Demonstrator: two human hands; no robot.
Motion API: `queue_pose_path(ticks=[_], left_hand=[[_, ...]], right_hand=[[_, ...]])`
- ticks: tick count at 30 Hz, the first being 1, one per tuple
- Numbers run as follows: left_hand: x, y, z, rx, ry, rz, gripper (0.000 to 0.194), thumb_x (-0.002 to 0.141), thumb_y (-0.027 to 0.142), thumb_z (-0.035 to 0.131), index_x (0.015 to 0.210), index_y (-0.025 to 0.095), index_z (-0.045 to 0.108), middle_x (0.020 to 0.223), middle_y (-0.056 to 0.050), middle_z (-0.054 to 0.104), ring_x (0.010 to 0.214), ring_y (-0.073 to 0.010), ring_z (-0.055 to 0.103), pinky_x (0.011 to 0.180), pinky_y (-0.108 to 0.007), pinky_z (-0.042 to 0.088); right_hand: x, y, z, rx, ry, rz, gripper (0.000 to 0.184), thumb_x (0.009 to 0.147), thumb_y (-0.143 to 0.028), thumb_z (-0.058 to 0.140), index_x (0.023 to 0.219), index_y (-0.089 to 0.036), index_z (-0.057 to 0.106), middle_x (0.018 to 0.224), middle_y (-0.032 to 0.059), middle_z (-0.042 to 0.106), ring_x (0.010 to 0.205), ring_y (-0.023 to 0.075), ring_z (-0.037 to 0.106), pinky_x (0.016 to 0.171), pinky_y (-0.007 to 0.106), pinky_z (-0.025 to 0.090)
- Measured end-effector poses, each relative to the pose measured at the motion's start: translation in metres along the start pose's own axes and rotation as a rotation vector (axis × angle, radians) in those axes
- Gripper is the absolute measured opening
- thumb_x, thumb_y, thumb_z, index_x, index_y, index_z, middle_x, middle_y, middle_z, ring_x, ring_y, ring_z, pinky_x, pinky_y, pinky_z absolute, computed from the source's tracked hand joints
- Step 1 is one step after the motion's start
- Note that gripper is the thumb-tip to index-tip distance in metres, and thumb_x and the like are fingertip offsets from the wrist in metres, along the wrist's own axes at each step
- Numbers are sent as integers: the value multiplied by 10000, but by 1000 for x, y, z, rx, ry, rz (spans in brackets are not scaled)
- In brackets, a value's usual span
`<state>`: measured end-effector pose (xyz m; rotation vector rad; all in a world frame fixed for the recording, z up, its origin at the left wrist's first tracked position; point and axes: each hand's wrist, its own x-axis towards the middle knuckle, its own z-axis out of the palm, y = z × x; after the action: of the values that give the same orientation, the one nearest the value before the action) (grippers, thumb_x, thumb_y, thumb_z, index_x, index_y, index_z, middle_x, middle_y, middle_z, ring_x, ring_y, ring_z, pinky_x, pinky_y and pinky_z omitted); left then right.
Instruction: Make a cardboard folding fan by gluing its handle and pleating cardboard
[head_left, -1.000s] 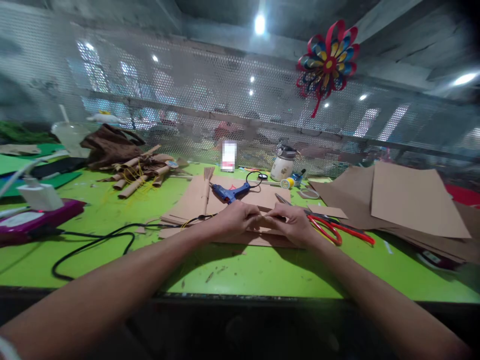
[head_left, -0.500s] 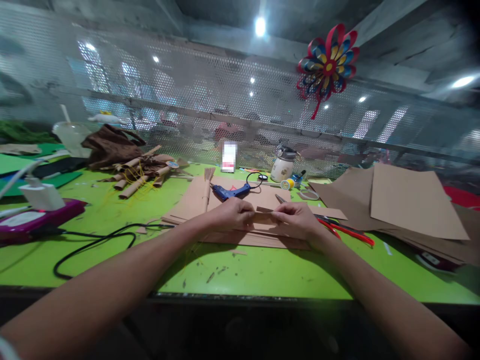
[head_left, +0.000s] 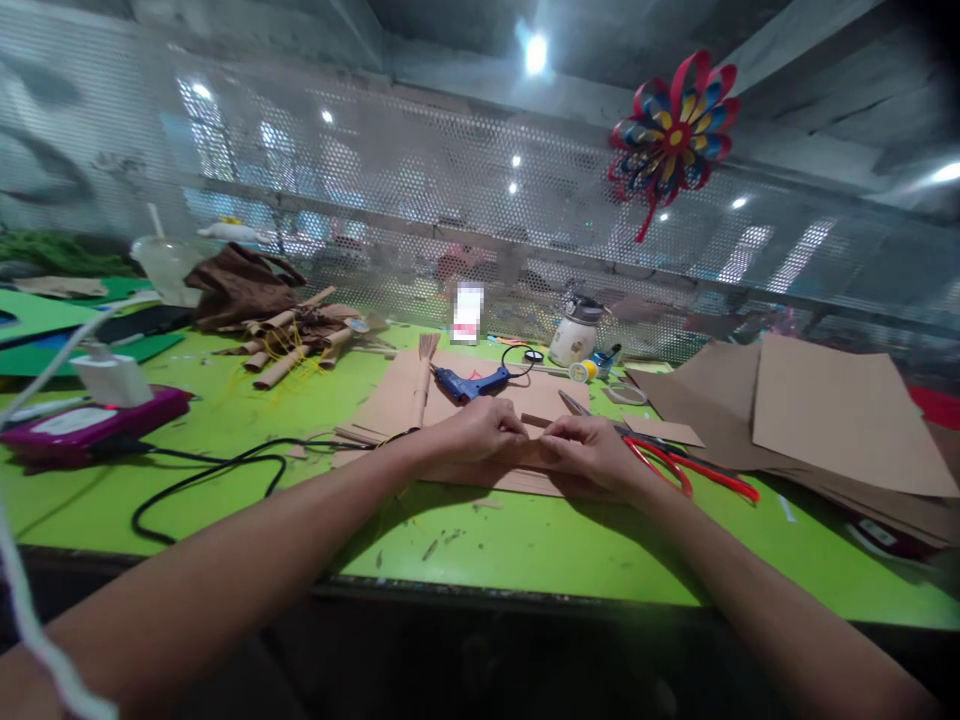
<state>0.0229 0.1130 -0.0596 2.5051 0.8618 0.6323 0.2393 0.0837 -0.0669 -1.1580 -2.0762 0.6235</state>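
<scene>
Between my fingertips is a small strip of brown kraft paper [head_left: 534,433], mostly covered by the fingers. My left hand [head_left: 486,426] is closed, pinching the strip's left end. From the other side, my right hand [head_left: 589,446] pinches its right end between thumb and fingers. Both hands are low over a stack of brown paper sheets [head_left: 390,395]. Just beyond them lies a blue glue gun [head_left: 472,383]. A bundle of paper shaped like a small broom [head_left: 422,385] rests on the sheets at left. Red-handled scissors [head_left: 660,466] lie beside my right hand, partly hidden by it.
Rolled paper tubes with yellow thread [head_left: 281,365] lie at left, near a purple power strip [head_left: 97,425] and a black cable [head_left: 217,462]. Large brown sheets [head_left: 847,410] cover the right side. A white jar [head_left: 574,335] and yellow thread spool [head_left: 579,371] stand behind.
My hands have drawn slightly closer together, and less of the strip shows between them. The view has shifted a little, so most things appear farther right.
</scene>
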Motion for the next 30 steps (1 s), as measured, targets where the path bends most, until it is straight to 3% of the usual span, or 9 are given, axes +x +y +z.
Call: queue_pose_path(ticks=[4, 9, 12, 18, 20, 25, 30], left_hand=[[-2, 8, 1, 61, 25, 20, 239, 866, 238, 459, 794, 150, 669, 769, -42, 580, 705, -146, 518, 612, -256, 377], [-3, 11, 3, 341, 147, 205, 72, 808, 204, 562, 832, 148, 598, 860, -59, 524, 782, -179, 486, 653, -284, 392], [-3, 10, 4, 522, 171, 328, 164, 798, 176, 569, 957, 134, 581, 906, -83, 522, 830, -204, 477, 700, -315, 398], [-3, 12, 11, 672, 111, 459, 287, 833, 362, 562, 978, 115, 567, 935, -125, 547, 859, -243, 476, 794, -382, 405], [-4, 14, 13, 707, 103, 485, 262, 870, 342, 517, 979, 110, 569, 908, -128, 560, 855, -247, 482, 797, -388, 406], [-5, 13, 16, 744, 101, 464, 163, 903, 218, 458, 927, 107, 576, 881, -120, 570, 830, -231, 493, 763, -368, 409], [-5, 0, 25, 638, 87, 306, 143, 880, 182, 477, 791, 134, 578, 831, -86, 555, 720, -170, 485, 650, -299, 398]], right_hand=[[2, -1, 1, -31, 49, -81, 128, 806, -245, 605, 765, -175, 705, 711, 17, 674, 657, 144, 586, 591, 269, 466], [6, 6, 2, -126, 206, -390, 79, 817, -211, 632, 824, -185, 706, 745, 49, 613, 725, 176, 556, 644, 317, 472], [5, 5, 4, -300, 246, -509, 152, 867, -156, 553, 884, -182, 702, 762, 68, 583, 772, 196, 512, 659, 330, 445], [2, 7, 8, -621, 145, -580, 214, 904, -176, 490, 820, -170, 687, 748, 70, 538, 762, 199, 441, 684, 336, 388], [2, 9, 8, -667, 87, -598, 191, 897, -205, 508, 821, -163, 679, 772, 78, 545, 775, 205, 442, 692, 339, 382], [1, 9, 6, -657, 33, -615, 134, 864, -203, 536, 802, -150, 642, 771, 81, 560, 763, 207, 450, 720, 356, 396], [2, 11, 7, -559, -23, -569, 105, 805, -162, 572, 716, -153, 627, 729, 74, 566, 746, 200, 481, 646, 311, 421]])
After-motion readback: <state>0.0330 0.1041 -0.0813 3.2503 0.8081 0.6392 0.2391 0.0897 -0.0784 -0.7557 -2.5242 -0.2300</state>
